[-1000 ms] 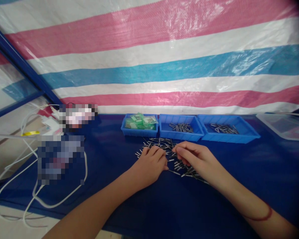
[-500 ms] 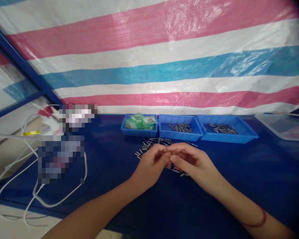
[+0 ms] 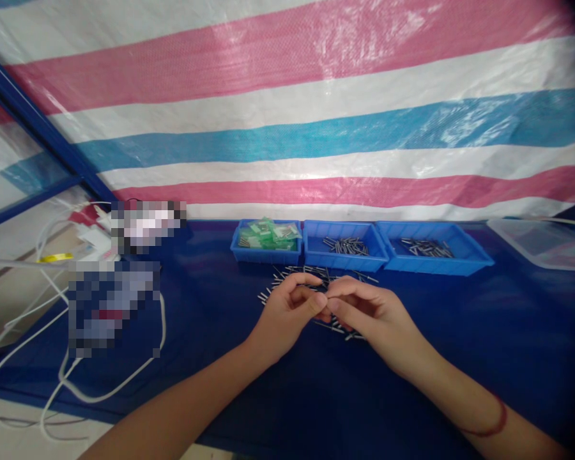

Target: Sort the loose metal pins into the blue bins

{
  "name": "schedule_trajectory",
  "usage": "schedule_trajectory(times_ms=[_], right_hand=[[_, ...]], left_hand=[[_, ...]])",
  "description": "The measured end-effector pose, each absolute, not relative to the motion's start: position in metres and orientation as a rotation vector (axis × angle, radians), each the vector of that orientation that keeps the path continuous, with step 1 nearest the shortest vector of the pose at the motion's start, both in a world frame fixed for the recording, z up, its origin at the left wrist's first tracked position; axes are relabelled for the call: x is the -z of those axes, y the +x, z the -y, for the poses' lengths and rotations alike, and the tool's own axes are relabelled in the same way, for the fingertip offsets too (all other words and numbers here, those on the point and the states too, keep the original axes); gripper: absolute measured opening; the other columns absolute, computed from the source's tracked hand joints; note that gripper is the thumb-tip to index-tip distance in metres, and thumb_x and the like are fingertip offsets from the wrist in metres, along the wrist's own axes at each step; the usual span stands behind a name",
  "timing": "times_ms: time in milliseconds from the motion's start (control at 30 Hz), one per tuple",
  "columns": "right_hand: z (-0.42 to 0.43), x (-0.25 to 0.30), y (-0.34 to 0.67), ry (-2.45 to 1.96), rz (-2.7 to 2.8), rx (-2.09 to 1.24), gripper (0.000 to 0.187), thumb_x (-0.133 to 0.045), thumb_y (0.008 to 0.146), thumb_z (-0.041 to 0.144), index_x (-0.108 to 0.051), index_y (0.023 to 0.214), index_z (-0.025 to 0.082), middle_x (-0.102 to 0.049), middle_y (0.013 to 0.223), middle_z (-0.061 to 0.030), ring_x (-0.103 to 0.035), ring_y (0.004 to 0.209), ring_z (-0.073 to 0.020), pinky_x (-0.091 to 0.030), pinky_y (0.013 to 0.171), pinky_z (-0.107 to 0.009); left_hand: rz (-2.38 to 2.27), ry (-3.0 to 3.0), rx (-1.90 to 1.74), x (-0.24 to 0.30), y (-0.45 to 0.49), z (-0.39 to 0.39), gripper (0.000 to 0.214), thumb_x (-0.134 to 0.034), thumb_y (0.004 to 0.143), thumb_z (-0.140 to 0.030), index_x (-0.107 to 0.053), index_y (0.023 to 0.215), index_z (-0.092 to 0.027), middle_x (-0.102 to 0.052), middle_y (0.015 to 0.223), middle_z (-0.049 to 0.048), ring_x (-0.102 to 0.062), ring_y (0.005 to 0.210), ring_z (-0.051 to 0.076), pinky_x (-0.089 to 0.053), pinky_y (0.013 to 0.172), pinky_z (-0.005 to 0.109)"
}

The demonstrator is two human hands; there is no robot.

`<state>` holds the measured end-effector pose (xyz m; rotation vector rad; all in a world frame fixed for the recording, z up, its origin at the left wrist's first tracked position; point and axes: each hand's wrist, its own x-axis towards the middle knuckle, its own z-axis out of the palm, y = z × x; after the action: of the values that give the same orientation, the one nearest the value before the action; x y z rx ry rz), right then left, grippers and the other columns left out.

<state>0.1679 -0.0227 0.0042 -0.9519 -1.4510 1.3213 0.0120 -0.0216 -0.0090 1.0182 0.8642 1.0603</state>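
My left hand [image 3: 290, 313] and my right hand [image 3: 374, 313] meet at the fingertips, each closed in a pinch. Whatever lies between the fingers is hidden or too small to name. Beneath and behind them a loose pile of small thin metal pins [image 3: 339, 327], silvery and dark, is spread over the blue tabletop [image 3: 211, 319]. The hands cover the middle of this pile. Beyond it stand three blue bins in a row: the left bin [image 3: 267, 257] holds green-and-clear packets [image 3: 268, 235], the middle bin [image 3: 347, 262] and the right bin [image 3: 441, 265] hold similar metal pins.
A clear plastic tray [image 3: 539, 246] lies at the far right. To the left are white cables [image 3: 110, 396], a white plug cluster [image 3: 96, 239] and two blurred-out items. A striped plastic sheet [image 3: 287, 147] hangs behind the table, beside a blue metal frame [image 3: 43, 121].
My left index finger has lifted and straightened away from the right fingers, widening the gap above the thumbs. The thumb tips stay together, and the view has shifted very slightly.
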Motion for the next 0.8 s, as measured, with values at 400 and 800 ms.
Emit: schedule_trajectory(times_ms=[400,800], right_hand=[[0.0220,0.0018,0.1741,-0.989,1.453,-1.129,0.014,-0.068,0.078,0.036,-0.064,0.078,0.022,-0.063,0.079,-0.0022,-0.061,0.065,-0.0141,-0.052,0.058,-0.026],[0.0240,0.0004,0.1745,-1.013,1.543,-1.019,0.009,-0.067,0.079,0.031,-0.073,0.085,0.026,-0.061,0.090,-0.0054,-0.061,0.078,-0.0169,-0.050,0.057,-0.026]], left_hand=[[-0.837,1.342,-0.904,0.0132,0.0101,0.0196,0.032,-0.059,0.085,-0.044,-0.062,0.084,-0.012,-0.058,0.072,0.0009,-0.054,0.065,0.011,-0.042,0.064,0.023],[-0.832,1.273,-0.928,0.0109,0.0114,0.0182,0.026,-0.066,0.080,-0.038,-0.061,0.090,-0.014,-0.059,0.077,0.0004,-0.055,0.067,0.010,-0.044,0.066,0.023]])
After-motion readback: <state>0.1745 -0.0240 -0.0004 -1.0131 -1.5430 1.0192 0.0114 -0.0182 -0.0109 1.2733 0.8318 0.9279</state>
